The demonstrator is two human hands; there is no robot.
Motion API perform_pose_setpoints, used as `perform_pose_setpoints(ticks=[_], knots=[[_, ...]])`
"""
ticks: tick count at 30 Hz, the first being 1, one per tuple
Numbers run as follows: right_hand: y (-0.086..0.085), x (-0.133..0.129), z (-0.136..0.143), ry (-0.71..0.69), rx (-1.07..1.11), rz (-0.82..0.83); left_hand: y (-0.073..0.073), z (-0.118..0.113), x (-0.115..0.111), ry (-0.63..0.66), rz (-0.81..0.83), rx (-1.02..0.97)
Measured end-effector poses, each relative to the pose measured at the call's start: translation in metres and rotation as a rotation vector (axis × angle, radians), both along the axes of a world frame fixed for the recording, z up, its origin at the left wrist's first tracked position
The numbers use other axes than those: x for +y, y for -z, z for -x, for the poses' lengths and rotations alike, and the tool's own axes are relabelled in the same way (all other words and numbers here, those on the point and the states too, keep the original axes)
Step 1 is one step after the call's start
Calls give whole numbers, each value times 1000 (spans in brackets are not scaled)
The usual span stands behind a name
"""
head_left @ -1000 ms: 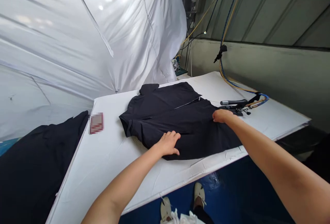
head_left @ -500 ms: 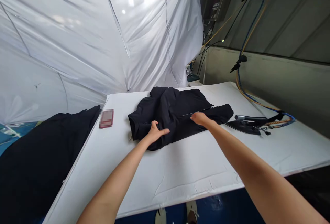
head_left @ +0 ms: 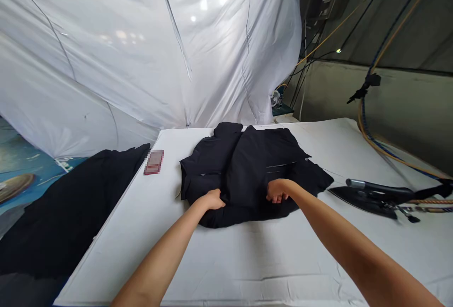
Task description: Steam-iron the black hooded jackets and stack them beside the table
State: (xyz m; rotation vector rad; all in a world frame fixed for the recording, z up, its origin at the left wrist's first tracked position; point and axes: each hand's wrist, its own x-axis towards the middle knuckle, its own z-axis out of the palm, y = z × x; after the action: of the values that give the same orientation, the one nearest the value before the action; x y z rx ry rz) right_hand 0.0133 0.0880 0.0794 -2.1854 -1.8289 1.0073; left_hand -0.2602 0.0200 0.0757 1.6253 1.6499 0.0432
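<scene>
On black garment (head_left: 247,170), right hand (head_left: 279,190) curled

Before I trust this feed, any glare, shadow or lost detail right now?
All in the head view: bright glare on the white sheet; soft shadow on the table in front of the black garment, whose dark folds show little detail; the reddish item is pixelated.

Two hands (head_left: 213,199) (head_left: 278,190), one zippered garment (head_left: 249,175), one iron (head_left: 364,203) and one white table (head_left: 283,262) are visible.
</scene>
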Motion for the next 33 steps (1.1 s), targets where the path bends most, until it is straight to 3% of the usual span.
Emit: perform_pose_setpoints(ticks=[5, 9, 12, 15, 17, 20, 23, 26, 29, 30, 33], knots=[[-2, 35, 3, 175, 159, 74, -1, -32, -4, -26, -195, 33], [1, 57, 19, 226, 163, -100, 9, -36, -15, -91, -330, 254], [-4, 69, 21, 119, -40, -281, 12, -36, -19, -225, -309, 414], [-14, 82, 17, 117, -253, -235, 3, -44, -12, -297, -352, 482], [-18, 89, 18, 87, -307, -260, -5, -53, -2, -238, -555, 442], [-13, 96, 22, -86, -353, -406, -5, -68, 10, -7, -754, 300], [3, 100, 23, -179, -366, -476, 12, -76, 13, 168, -599, 211], [19, 108, 20, -222, -378, -361, 26, -76, 17, 194, -356, 131], [18, 130, 21, -139, -434, -71, 20, -64, 44, 233, -288, 28], [14, 140, 24, -98, -456, -46, 15, -56, 60, 241, -313, 0], [-2, 175, 39, -114, -397, -257, -2, -22, 124, 165, -456, -6]])
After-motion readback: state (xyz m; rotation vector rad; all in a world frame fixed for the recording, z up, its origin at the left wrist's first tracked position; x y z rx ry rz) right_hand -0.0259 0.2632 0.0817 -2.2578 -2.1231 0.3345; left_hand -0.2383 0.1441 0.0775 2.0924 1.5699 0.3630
